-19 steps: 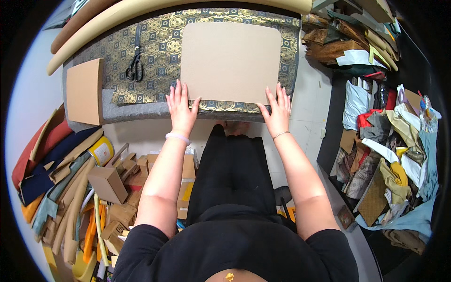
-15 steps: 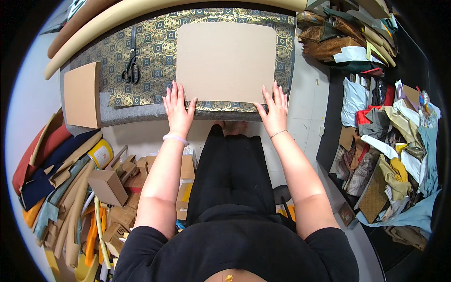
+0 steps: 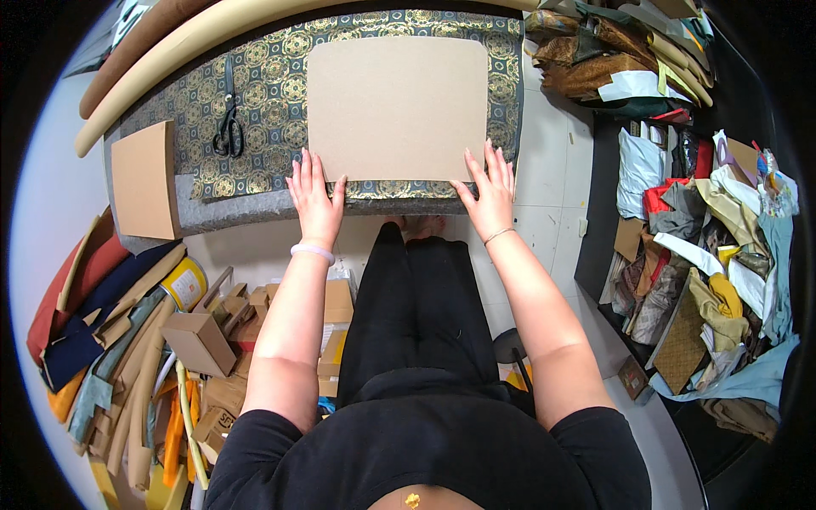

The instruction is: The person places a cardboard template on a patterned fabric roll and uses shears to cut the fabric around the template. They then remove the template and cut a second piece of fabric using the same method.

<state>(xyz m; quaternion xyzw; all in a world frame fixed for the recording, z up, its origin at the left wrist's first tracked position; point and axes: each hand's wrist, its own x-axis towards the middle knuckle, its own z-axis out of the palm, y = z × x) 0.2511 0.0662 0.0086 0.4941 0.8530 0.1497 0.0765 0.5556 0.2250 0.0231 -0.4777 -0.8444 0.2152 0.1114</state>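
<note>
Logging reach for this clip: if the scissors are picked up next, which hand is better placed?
Probably the left hand. The scissors lie on the patterned fabric to its upper left, while the right hand rests flat at the cardboard sheet's far corner and would have to cross over it.

The cardboard panel (image 3: 397,106) covers most of the patterned fabric (image 3: 263,93); the heap of cloth scraps (image 3: 722,280) is just a blurry jumble near the rim.
</note>
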